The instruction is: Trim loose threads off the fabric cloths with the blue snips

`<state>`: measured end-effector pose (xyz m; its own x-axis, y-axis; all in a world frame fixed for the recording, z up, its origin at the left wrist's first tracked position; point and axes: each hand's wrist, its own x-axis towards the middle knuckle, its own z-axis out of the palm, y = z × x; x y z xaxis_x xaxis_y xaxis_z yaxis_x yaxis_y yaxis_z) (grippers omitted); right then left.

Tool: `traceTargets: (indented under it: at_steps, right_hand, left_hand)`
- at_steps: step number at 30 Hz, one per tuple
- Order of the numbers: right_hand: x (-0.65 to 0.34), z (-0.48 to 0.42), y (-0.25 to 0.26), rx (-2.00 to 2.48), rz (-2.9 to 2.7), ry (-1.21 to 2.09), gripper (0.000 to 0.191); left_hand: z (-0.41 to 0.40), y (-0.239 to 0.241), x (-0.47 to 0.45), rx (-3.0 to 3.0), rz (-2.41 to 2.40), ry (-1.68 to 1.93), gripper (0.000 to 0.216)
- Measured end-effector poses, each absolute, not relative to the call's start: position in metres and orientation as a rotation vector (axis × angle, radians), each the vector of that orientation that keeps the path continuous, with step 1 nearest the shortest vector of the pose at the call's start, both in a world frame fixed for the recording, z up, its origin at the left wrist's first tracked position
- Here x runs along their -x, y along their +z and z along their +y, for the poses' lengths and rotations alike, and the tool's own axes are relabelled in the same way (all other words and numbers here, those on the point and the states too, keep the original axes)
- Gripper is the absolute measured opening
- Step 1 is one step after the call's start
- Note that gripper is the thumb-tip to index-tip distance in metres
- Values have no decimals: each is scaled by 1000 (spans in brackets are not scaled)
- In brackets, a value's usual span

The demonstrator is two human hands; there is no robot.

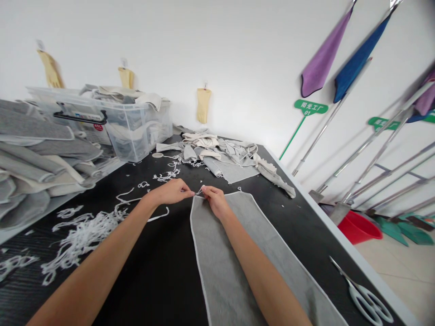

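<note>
A long grey cloth [220, 244] with white stitched edging lies on the black table, running from the middle toward me. At its far left corner, my left hand [173, 192] is closed in a pinch on the cloth's edge. My right hand [216, 201] rests over the same corner, its thumb and finger pinching a small white thread [200, 189] that sticks up there. The fingertips of both hands nearly meet. A tangled heap of white thread trimmings [90, 233] lies beside my left forearm.
Scissors [363, 294] lie near the table's right edge. Behind the cloth is a pile of crumpled grey cloths [234, 151]. Stacked cloths [37, 158] and a clear plastic bin [131, 131] fill the left. Brooms and a red bucket [360, 227] stand to the right.
</note>
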<state>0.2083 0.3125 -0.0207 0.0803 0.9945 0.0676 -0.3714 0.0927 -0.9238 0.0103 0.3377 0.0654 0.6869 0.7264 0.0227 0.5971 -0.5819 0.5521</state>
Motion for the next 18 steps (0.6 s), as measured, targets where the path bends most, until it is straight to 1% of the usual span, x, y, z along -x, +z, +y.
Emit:
traceTargets:
  at_steps: [7, 14, 18]
  right_hand:
    - [-209, 311, -19, 919, -910, 1263, 27]
    - [-209, 312, -18, 929, -892, 1263, 28]
    - [-209, 311, -17, 920, -869, 1258, 29]
  left_hand:
    - [336, 67, -11, -2384, 1029, 351, 49]
    - [336, 67, -7, -2392, 1022, 267, 48]
    - [339, 72, 1, -2409, 1085, 217, 43]
